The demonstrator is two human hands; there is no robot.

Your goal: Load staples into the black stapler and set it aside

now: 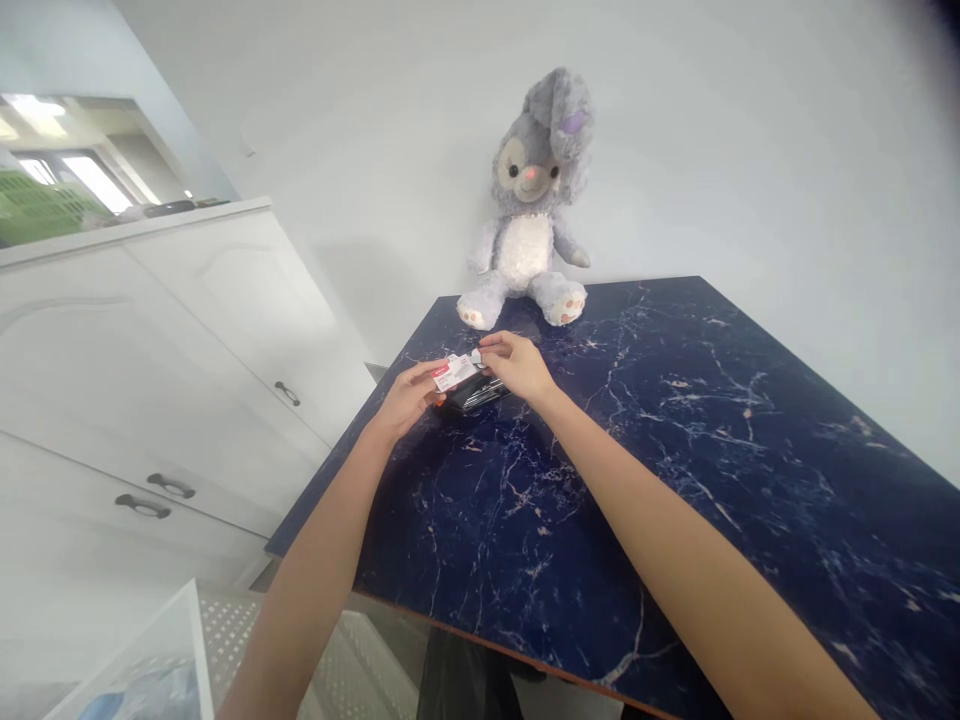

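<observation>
On the dark blue marble-patterned table [675, 480] both my hands meet over a small black package [471, 394] with a white and red label [454, 372]. My left hand [409, 397] grips the package's left end, fingers curled around it. My right hand [516, 364] pinches its right end near the label. The package rests on or just above the tabletop; I cannot tell which.
A grey and white plush rabbit [531, 215] sits at the table's far edge against the white wall. White cabinets with dark handles [171, 486] stand to the left. A white-framed panel [142, 665] leans at the lower left, beside the table's near edge.
</observation>
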